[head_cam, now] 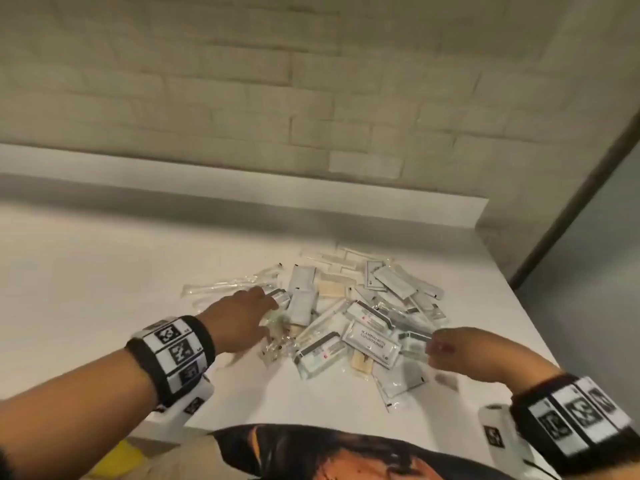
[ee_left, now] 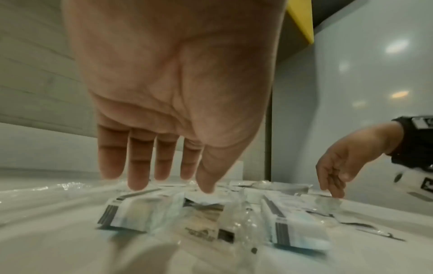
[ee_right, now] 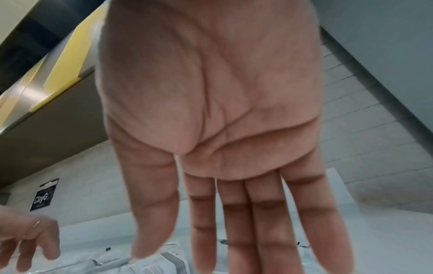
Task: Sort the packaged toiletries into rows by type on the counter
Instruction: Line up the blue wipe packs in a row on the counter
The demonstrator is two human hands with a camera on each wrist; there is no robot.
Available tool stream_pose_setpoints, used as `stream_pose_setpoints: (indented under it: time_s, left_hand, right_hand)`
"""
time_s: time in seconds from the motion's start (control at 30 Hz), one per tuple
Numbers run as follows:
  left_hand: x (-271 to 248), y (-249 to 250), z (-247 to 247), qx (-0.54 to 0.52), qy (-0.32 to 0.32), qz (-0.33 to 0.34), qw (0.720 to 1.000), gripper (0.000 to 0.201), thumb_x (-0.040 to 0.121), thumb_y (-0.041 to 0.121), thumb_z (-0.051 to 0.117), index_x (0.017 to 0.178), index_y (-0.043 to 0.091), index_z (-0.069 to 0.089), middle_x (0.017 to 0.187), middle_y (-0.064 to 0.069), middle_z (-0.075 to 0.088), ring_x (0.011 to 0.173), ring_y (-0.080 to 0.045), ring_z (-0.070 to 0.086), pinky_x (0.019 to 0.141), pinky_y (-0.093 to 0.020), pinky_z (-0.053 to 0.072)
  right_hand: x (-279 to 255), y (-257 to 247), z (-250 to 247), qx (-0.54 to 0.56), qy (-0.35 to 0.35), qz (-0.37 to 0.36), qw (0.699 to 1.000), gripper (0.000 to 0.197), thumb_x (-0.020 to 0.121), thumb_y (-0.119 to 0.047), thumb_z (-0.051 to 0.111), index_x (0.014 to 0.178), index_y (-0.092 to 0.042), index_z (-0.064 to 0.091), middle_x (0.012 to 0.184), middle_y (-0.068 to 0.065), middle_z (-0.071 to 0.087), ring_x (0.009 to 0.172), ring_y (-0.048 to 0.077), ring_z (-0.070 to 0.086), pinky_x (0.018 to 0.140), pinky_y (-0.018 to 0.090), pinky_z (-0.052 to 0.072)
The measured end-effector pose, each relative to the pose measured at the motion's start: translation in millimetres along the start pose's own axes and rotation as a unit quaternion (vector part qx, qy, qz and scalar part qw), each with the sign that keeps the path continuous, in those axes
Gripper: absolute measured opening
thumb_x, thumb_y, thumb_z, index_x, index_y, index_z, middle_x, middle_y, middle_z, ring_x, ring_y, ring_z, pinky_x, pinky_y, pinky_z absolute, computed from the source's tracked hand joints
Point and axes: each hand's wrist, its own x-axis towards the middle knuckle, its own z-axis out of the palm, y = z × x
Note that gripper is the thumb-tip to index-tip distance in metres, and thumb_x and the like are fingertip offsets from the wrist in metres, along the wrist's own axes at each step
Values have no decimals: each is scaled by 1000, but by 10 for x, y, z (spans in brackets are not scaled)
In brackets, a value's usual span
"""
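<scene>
A loose pile of packaged toiletries lies on the white counter, right of centre. It holds clear-wrapped toothbrushes, beige combs, flat white sachets and a packet printed with shampoo and conditioner. My left hand reaches over the pile's left part. In the left wrist view the left hand has straight fingers, their tips at the packets. My right hand hovers at the pile's right edge. In the right wrist view the right hand shows a flat palm holding nothing.
A low white ledge and a brick wall back the counter. The counter's right edge meets a dark-framed grey panel. Bare counter lies left of the pile. Something yellow shows below the front edge. A black sign hangs on the wall.
</scene>
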Motion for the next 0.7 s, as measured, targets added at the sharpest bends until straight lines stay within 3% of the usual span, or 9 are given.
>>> stream_pose_setpoints:
  time_s: [0.17,0.33,0.43,0.5,0.6,0.7]
  left_hand:
    - [336,75,77,28,10,-74,997,48,91,24,45,139,21,41,134,-8,44,118,-29,49,94,-37,44]
    - [474,109,118,-41,20,-139,989,53,87,33,58,134,16,41,131,-14,45,114,-33,54,93,-40,47]
    - [477,74,171,-41,15,-165,985,66,82,45,64,135,11,42,133,-15,48,119,-32,51,97,-39,45]
    - [453,66,143,-49,9,-174,983,64,84,45,61,133,8,43,132,-15,46,118,-31,51,95,-37,44]
    - [369,109,27,-150,69,-180,970,49,82,33,61,120,8,43,119,-15,49,101,-29,56,81,-34,47]
    - [197,279,-76,-245,126,-146,950,41,81,28,61,110,14,36,99,-8,60,79,-23,61,62,-29,43]
  right_hand:
    - [214,-38,-60,-54,42,17,998,28,86,-34,62,114,-28,60,115,-4,55,93,14,55,80,26,47]
    - [333,-29,56,-64,62,17,996,38,79,-25,69,115,-26,56,116,1,51,95,17,55,78,27,48]
    - [341,7,113,-42,52,11,998,64,69,-38,72,128,-34,48,121,-1,50,103,18,54,88,33,51]
    - [326,16,169,-46,47,4,998,76,67,-48,69,136,-40,40,124,-3,50,109,18,53,91,34,50]
    - [308,77,180,-12,99,17,995,61,74,-45,70,127,-26,48,121,-8,57,104,18,58,84,31,51]
    - [291,44,56,97,154,30,983,50,75,-36,74,110,-23,41,106,-6,59,87,18,59,70,33,50]
